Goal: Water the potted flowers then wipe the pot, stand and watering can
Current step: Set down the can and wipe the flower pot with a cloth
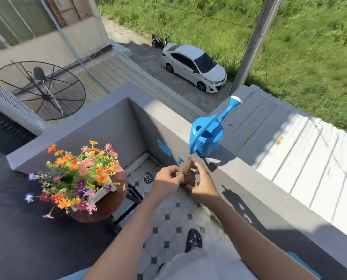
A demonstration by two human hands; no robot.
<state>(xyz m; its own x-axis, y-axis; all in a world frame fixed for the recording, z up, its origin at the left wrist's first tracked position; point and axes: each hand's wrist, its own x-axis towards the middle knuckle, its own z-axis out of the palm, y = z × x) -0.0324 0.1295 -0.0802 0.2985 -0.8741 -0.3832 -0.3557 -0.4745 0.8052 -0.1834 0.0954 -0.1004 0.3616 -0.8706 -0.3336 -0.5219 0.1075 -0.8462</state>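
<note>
A blue watering can (208, 136) stands upright on top of the grey balcony wall (247, 174), spout pointing away. A round brown pot (108, 205) full of orange, pink and purple flowers (77, 176) rests on a black metal stand (132, 197) at the left. In front of me, below the can, my left hand (167, 183) and my right hand (204, 183) both grip a brown cloth (185, 168), bunched between the fingers over the tiled floor.
The balcony floor has pale tiles with a round drain (148, 178) in the corner. My shoe (193, 240) is on the tiles. Beyond the wall lie a white metal roof (302, 158), a parked white car (194, 66) and grass far below.
</note>
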